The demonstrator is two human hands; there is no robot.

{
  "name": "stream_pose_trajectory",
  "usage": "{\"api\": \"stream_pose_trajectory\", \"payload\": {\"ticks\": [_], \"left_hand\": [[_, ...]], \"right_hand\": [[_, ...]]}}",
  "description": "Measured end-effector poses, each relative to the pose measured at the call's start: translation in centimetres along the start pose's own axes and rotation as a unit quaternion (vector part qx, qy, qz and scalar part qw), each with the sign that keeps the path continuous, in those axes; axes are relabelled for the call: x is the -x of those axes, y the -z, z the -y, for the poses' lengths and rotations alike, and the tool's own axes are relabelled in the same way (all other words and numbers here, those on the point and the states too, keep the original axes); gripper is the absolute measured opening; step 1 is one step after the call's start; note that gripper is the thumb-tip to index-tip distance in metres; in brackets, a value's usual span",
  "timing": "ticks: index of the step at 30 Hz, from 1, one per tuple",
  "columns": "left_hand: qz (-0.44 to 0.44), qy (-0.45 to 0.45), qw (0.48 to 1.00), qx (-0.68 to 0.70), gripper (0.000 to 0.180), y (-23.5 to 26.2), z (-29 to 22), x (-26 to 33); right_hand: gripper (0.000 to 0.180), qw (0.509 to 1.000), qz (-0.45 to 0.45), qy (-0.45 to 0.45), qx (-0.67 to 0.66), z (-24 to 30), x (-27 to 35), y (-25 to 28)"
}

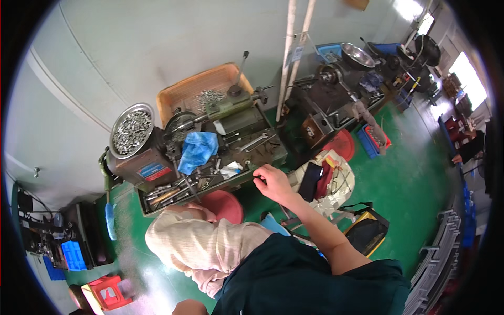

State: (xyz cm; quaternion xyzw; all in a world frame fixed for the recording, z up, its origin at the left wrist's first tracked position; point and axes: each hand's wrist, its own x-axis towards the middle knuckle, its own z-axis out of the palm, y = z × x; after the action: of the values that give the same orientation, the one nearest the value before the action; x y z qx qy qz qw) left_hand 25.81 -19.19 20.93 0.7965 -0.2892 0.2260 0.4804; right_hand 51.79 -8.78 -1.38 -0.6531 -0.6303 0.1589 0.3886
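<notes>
Small dark part (257,180) is pinched at the fingertips of the right hand (273,182), held at the front edge of the green bench lathe (236,123), just right of the white rag (230,169). Too small to identify; possibly a short metal piece. Right hand is closed on it, thumb and forefinger doing the gripping. Left hand (197,209) is mostly hidden behind the cream sleeve (210,244); its state cannot be told. It sits low, near the red stool (227,205) and the tool tray (168,195).

Step judged: part being picked up or presented at the machine bed, not yet loaded. Next move likely calls for a fine carry toward the spindle area near the blue cloth (198,149), with clearance kept from the loose wrenches (254,142). Steel bowl of blanks (131,130) sits on the headstock, well apart.
</notes>
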Motion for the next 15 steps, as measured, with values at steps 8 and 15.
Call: {"api": "stream_pose_trajectory", "payload": {"ticks": [8,15], "left_hand": [[-0.071,-0.019,0.991,0.113,0.019,0.8,1.0,0.3],[0.078,0.024,0.97,0.227,0.023,1.7,1.6,2.4]], "right_hand": [[0.012,0.997,-0.006,0.028,0.065,-0.7,-0.4,0.8],[0.01,0.998,0.003,0.026,0.063,-0.7,-0.5,0.6]]}}
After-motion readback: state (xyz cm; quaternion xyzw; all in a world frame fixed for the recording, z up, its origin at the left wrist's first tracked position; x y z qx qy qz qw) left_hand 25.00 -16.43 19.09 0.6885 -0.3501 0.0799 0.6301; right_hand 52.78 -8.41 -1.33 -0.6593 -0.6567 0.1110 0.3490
